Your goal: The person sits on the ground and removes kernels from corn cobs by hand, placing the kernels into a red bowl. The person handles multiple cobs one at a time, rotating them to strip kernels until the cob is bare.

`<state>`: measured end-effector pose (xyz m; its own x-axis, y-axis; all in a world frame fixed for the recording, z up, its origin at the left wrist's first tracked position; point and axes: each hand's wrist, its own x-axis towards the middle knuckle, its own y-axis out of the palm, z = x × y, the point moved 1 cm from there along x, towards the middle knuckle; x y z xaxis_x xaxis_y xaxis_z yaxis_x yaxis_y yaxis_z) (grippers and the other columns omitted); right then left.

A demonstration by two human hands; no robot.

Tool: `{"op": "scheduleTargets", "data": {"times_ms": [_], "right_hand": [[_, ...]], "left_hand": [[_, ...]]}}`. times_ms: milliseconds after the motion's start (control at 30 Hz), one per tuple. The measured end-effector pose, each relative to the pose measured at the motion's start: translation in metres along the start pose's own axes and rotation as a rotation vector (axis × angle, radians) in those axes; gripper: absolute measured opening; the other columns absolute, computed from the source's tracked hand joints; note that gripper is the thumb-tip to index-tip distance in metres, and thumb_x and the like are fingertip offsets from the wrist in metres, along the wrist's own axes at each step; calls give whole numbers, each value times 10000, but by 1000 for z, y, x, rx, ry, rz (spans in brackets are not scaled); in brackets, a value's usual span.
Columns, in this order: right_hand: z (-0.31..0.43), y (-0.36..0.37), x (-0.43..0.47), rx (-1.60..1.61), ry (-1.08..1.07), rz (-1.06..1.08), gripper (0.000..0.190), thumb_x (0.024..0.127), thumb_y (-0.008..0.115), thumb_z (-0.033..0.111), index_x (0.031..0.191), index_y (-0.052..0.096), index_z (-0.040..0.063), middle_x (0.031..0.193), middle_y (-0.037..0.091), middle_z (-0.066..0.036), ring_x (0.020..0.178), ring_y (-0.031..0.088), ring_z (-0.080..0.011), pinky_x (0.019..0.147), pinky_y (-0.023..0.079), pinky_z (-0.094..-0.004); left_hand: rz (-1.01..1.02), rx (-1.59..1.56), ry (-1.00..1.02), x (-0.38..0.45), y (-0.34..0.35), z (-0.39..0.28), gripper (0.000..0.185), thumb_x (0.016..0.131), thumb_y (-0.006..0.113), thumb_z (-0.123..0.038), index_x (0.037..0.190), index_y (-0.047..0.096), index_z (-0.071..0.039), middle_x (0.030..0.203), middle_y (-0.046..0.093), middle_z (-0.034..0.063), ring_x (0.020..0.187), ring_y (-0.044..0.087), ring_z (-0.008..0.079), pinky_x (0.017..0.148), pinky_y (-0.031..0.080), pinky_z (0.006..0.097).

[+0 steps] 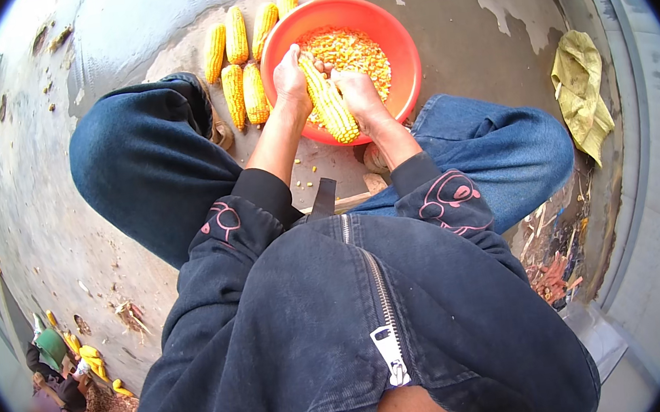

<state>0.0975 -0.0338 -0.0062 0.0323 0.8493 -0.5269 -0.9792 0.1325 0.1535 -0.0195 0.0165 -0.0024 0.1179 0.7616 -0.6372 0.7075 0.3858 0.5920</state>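
Observation:
Both my hands grip one yellow corn cob [331,105], held at a slant over the near part of a red plastic basin [406,44]. My left hand [291,79] is at the cob's left side near its far end, and my right hand [358,93] holds its right side. Some fingers are hidden behind the cob. Loose corn kernels [355,47] lie in a heap in the basin. Left of the basin, several whole husked cobs [235,36] lie in two rows on the concrete floor, close to my left shoe [220,130].
Scattered kernels [300,184] lie on the floor between my legs. A yellow-green woven sack [581,92] lies at the right. Reddish bare cobs [549,280] are at lower right. At lower left, another person [58,395] sits near a green container [51,347] and more corn cobs [92,360].

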Motion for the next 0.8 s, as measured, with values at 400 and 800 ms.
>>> {"op": "scheduleTargets", "data": {"times_ms": [400,800], "right_hand": [[29,-5,-17,-255,115,-42,268,952,541,228,983,678,0,930,681,-74,827,633,-120,716,507,-281],[-9,0,-9,47,195,1,240,933,627,227,981,693,0,834,673,-42,683,626,-131,603,498,-293]], "left_hand": [[-47,-67,-86,0,-7,0,367,996,385,-381,771,474,-105,625,529,90,603,575,279,550,513,474],[-161,62,51,30,-34,37,266,963,497,-306,945,565,-50,704,581,87,575,603,239,565,515,388]]}}
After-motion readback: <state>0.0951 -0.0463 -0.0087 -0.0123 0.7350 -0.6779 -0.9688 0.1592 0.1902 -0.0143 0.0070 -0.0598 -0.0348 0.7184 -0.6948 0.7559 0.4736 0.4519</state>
